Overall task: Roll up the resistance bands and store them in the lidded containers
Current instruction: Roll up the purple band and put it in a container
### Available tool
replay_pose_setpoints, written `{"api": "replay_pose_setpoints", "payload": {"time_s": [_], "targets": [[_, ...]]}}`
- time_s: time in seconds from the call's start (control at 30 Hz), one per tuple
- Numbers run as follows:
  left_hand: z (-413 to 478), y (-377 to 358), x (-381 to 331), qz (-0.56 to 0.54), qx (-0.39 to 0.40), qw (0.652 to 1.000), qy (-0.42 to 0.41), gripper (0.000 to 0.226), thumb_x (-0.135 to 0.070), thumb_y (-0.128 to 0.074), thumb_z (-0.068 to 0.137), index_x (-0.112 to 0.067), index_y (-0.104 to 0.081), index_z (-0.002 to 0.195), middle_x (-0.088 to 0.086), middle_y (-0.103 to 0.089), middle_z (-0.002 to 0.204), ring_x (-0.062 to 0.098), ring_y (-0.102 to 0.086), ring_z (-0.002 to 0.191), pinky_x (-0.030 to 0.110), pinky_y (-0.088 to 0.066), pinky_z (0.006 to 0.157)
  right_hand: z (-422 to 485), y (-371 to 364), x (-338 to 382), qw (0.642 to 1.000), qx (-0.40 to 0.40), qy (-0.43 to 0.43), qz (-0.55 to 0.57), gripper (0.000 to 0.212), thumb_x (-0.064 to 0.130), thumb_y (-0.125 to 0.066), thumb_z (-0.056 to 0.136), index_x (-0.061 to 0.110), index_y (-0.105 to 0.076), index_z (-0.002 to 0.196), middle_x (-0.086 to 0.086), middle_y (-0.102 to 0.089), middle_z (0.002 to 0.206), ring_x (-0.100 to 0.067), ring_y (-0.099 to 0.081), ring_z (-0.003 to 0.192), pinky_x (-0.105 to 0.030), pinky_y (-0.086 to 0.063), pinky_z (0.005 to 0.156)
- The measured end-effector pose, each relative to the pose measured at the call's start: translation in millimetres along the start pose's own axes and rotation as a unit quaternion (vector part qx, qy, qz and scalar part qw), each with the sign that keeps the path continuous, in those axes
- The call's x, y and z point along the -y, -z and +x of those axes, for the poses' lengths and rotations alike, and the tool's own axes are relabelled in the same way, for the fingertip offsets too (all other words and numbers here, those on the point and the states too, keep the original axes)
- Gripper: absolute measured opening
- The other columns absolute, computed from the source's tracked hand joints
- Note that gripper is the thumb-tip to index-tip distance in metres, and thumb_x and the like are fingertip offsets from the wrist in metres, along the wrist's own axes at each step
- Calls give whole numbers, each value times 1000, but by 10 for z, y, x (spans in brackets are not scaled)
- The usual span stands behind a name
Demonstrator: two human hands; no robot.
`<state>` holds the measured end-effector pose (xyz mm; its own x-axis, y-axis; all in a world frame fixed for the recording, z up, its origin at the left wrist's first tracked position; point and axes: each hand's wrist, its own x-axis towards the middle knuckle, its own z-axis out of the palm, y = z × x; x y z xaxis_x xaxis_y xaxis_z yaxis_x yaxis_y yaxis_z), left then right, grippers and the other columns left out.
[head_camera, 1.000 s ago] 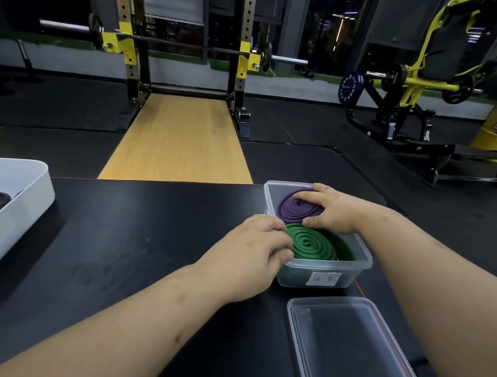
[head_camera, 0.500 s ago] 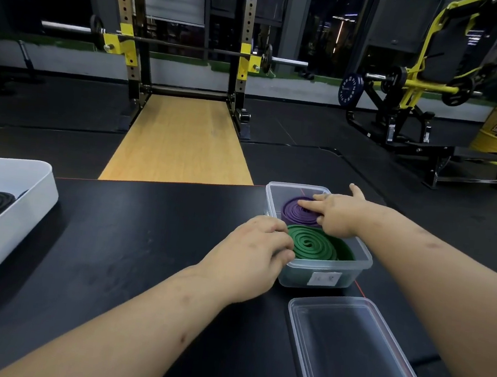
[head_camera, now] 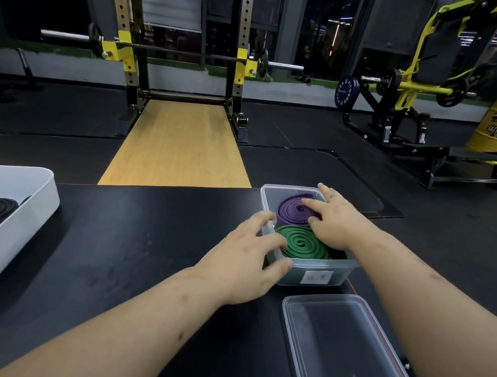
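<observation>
Purple band [head_camera: 290, 212] and green band [head_camera: 303, 243] lie coiled in the clear container [head_camera: 343, 270]; our left hand [head_camera: 242, 261] grips its wall, our right hand [head_camera: 335, 225] presses the purple band flat-fingered

Container label [head_camera: 317, 278] — print unreadable, lid [head_camera: 345, 367] cropped at bottom edge, white tray [head_camera: 47, 188] cropped left

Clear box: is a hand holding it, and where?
The left hand holds the clear box by its near left corner; the right hand presses the purple band.
</observation>
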<state>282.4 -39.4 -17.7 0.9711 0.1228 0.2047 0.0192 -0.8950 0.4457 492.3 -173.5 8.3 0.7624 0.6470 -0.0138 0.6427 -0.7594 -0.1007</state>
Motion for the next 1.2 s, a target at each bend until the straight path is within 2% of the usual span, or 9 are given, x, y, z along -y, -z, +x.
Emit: {"api": "replay_pose_setpoints", "payload": {"time_s": [0.13, 0.17, 0.23, 0.37, 0.5, 0.67, 0.83, 1.07, 1.2], "targets": [[44, 27, -15, -24, 46, 998, 40, 52, -66, -51, 95, -42, -43, 140, -16, -7, 165, 12, -35, 146, 33, -37, 115, -137, 1, -130, 981, 10, -80, 176, 63, 17, -44, 104, 37, -29, 162, -8, -23, 170, -27, -45, 142, -31, -40, 110], [52, 32, -24, -27, 51, 997, 43, 52, -65, -52, 95, -41, -43, 140, -15, -13, 164, 12, -38, 143, 31, -38, 113, -149, -15, -170, 975, 10, -92, 203, 65, 11, -45, 101, 36, -33, 160, -11, -41, 160, -24, -60, 119, -28, -48, 91], [57, 38, -46, -33, 52, 997, 42, 47, -62, -55, 95, -39, -46, 135, -18, -24, 157, 12, -45, 135, 31, -40, 108, -189, -15, -195, 961, -5, -104, 258, 68, 2, -45, 96, 33, -42, 157, -11, -61, 138, -16, -61, 80, -24, -45, 65], [31, 70, 24, -38, 40, 998, 33, 32, -60, -58, 94, -42, -47, 118, -24, -31, 150, 10, -47, 130, 38, -44, 107, -281, 42, -68, 948, -28, -99, 300, 71, -5, -42, 92, 30, -47, 154, -10, -56, 149, -24, -66, 99, -30, -54, 82], [-173, 227, 153, -34, 31, 998, 31, 26, -59, -59, 94, -45, -45, 111, -26, -34, 147, 7, -47, 129, 37, -44, 106, -351, 105, 155, 943, -24, -84, 320, 75, -4, -39, 89, 33, -47, 154, -8, -53, 152, -19, -65, 77, -22, -47, 55], [-661, 577, 222, -14, 16, 999, 43, 26, -56, -60, 95, -44, -48, 115, -31, -23, 155, 2, -40, 135, 28, -38, 107, -640, 181, 637, 933, -26, -59, 354, 76, -4, -38, 89, 34, -46, 154, -9, -50, 154, -23, -68, 93, -30, -54, 67], [-1332, 865, 219, 9, 11, 999, 50, 28, -56, -61, 94, -43, -49, 116, -36, -22, 152, 1, -42, 135, 29, -41, 106, -1150, 194, 1139, 929, 3, -45, 366, 75, -4, -36, 92, 35, -43, 155, -9, -53, 152, -9, -53, 63, -17, -38, 51], [-2308, 951, 119, 38, 16, 996, 76, 34, -58, -60, 94, -42, -49, 121, -35, -19, 154, 0, -38, 138, 26, -39, 107, -1876, 9, 1620, 934, 28, -17, 356, 77, -2, -35, 91, 40, -41, 155, -2, -44, 160, -19, -55, 99, -20, -41, 63], [-2777, 926, 94, 48, 11, 996, 80, 36, -62, -60, 92, -44, -48, 122, -37, -16, 155, 2, -44, 135, 29, -42, 107, -2227, -121, 1780, 937, 38, 6, 347, 76, 0, -36, 91, 40, -41, 155, 0, -45, 159, -16, -58, 95, -18, -43, 67]]}}
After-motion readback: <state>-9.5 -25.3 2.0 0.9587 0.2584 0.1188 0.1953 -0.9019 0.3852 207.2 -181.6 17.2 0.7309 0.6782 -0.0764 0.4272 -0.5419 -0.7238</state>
